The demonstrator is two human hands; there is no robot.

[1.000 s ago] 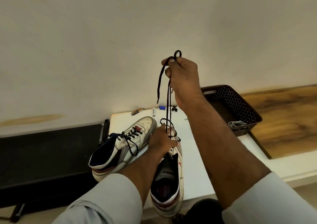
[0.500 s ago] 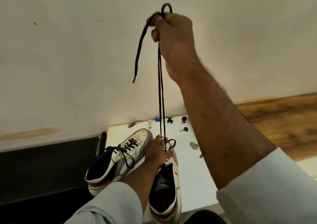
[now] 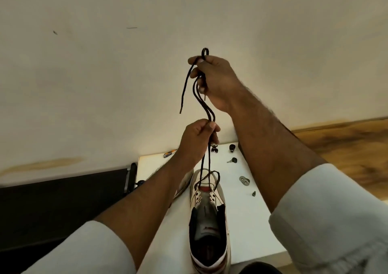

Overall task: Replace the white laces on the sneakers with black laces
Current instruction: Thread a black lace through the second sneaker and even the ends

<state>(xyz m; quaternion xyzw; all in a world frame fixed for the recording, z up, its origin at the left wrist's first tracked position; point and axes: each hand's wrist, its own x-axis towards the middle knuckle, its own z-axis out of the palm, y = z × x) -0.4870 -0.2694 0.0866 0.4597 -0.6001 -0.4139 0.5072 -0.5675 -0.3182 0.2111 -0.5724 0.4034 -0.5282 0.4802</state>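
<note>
We see a black lace (image 3: 206, 162) — dark against the plain cream wall (image 3: 126, 74), which carries a yellowish-brown stain low on its left. The sneaker (image 3: 207, 217) is off-white with a red patch at the tongue, a grey tongue, a black lining and a red-and-white heel edge. The table (image 3: 245, 221) is white — beside it we see brown wood grain and a black surface. Both sleeves (image 3: 327, 217) are pale grey-white.
</note>
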